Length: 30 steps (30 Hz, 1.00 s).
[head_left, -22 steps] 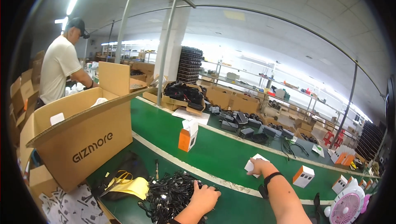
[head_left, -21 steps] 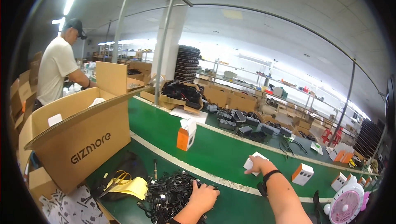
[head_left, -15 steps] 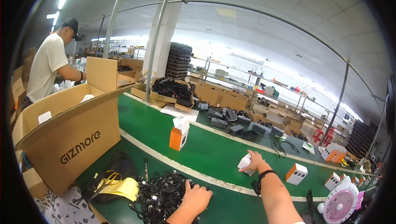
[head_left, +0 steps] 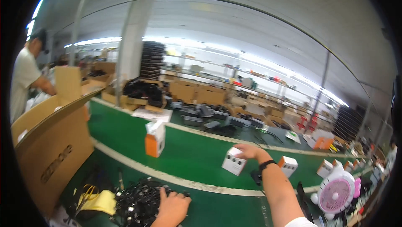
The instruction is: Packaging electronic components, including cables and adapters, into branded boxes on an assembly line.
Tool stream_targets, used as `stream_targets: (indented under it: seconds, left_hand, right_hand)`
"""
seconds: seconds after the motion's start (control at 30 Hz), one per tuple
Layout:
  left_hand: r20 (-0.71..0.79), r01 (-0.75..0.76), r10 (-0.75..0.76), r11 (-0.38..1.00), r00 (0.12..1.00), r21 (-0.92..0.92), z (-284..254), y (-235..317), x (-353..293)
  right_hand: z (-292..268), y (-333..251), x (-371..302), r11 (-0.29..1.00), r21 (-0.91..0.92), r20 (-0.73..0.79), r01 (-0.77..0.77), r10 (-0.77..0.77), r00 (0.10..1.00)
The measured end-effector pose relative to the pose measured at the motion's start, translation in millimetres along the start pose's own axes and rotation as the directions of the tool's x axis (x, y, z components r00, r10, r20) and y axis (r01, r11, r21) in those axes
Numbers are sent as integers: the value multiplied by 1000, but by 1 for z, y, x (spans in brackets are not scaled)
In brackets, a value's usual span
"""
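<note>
cable pile (head_left: 136, 210): black, tangled, heaped on the near green surface; landmark for all places below
left hand (head_left: 172, 206): laid on the right edge of the cable pile, loosely bent, with fingers slightly apart; cannot tell if holding a cable underneath
right hand (head_left: 248, 151): reaching well beyond the cable pile and to its right, bent over the top right of the white box, gripping with fingers above and thumb toward the front
white box (head_left: 232, 164): beyond the cable pile, to its right, over the green belt (head_left: 192, 156); slightly tilted, marked with dark squares on the near face
open box (head_left: 154, 141): orange and white, standing upright on the belt directly beyond the cable pile, with raised white flaps
second white box (head_left: 289, 166): farther right of the cable pile than the gripped one, also on the belt
yellow sheet (head_left: 99, 202): just left of the cable pile, beside yellow-handled scissors (head_left: 87, 193)
brown carton (head_left: 71, 153): left of the cable pile, open-topped
pink-and-white fan (head_left: 335, 195): well to the right of the cable pile
co-worker (head_left: 26, 74): far beyond the cable pile, to its left, white-topped and dark-capped
</note>
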<state>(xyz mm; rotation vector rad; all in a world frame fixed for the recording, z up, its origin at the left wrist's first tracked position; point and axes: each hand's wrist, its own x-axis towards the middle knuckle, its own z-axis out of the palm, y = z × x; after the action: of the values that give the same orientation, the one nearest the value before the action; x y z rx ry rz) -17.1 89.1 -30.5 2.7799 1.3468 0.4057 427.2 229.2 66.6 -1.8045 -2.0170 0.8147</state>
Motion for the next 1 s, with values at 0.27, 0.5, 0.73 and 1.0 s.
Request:
stream_targets:
  seconds: [0.27,0.5,0.73,1.0]
  left_hand:
    - [-130,-58,71,993,989,104,-33,12,-12]
    - [-62,-162,162,987,985,14,-29,38,-9]
    - [-155,-256,239,962,959,-97,-40,42,-9]
    - [-135,-255,237,956,962,-145,-34,47,6]
  right_hand:
    - [78,-38,2,827,-510,-452,-235,-26,892]
    - [75,-38,2,760,-319,-553,-567,337,762]
    - [69,-52,10,859,-289,-624,-423,166,764]
    - [80,-72,32,852,-524,-396,-10,-233,888]
